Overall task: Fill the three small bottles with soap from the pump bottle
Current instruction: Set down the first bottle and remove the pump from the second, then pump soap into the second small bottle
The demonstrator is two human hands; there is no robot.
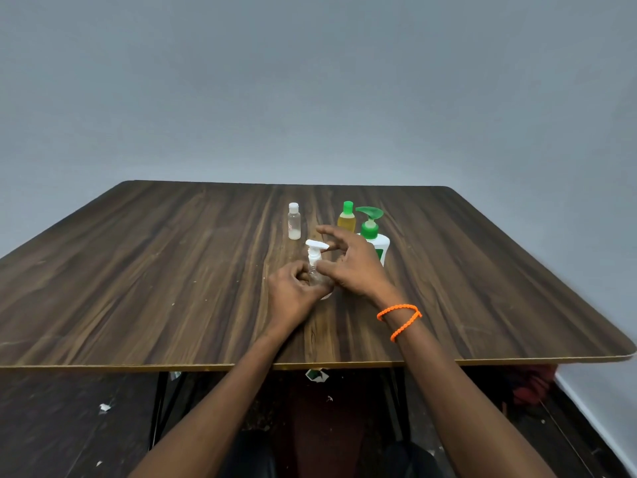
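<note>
Nearest the camera: two bare forearms reaching over the near edge of the dark wood-grain table (138, 270), an orange beaded bracelet (400, 319) looped on the right wrist. Next, left hand (293, 291) curled closed around the clear body of a small pump-top bottle (315, 258), holding it upright on the table near the centre line. Right hand (351, 267) just beside it on the right, thumb and forefinger pinched at the white pump collar, remaining fingers spread and raised. White pump head pointing right, above both hands. Directly behind the right hand: large white pump bottle (377, 243) with green pump head, upright, lower part hidden by the hand. Just left of it and slightly farther: small bottle of yellow liquid (346, 219) with green cap. Well to the left: clear small bottle (294, 222) with white cap, upright, apart from the rest. Beyond the far table edge: plain grey wall (310, 81).
</note>
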